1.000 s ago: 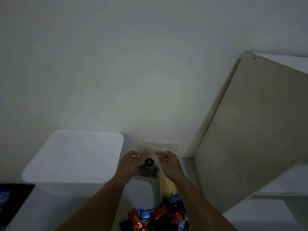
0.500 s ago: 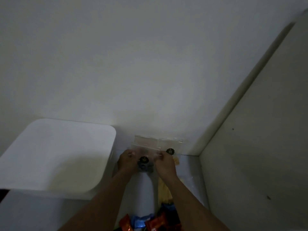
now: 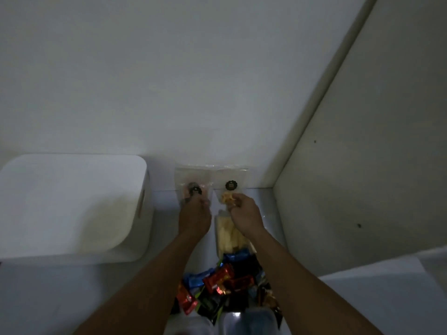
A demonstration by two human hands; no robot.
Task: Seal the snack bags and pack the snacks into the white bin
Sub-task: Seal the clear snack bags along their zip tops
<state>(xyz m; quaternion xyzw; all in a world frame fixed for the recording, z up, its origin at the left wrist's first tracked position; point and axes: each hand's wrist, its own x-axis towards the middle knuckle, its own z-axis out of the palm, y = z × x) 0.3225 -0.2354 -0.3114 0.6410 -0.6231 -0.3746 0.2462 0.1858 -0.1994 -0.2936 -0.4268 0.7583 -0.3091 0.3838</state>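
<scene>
While the light is dim, both bare forearms reach up from the bottom of the frame toward the wall at centre. Left hand point(image 3: 194, 217) holds the lower part of a clear snack bag point(image 3: 193, 183) with dark contents and a round dark sticker; fingers closed on it. Right hand point(image 3: 245, 216) pinches a second clear bag point(image 3: 231, 187), pale yellow crumbly snack inside, black round label above the fingers. Both bags stand upright side by side, their edges touching or overlapping at centre frame, tops against the wall point(image 3: 169, 81). Cannot tell whether either top strip is sealed.

White bin point(image 3: 72, 206) sits left of centre, just beside the left hand, apart from the bags. Rounded corners, slot handle on its right wall; interior looks pale, contents not discernible.

Below the right wrist, a pale yellow packet point(image 3: 229, 235) lies flat on the white surface point(image 3: 36, 298). Nearer the bottom edge, between the forearms, a heap of small wrapped snacks point(image 3: 222, 284): red, blue, black, some green foil.

Beige panel point(image 3: 362, 165) fills the right side of the frame, slanting.
</scene>
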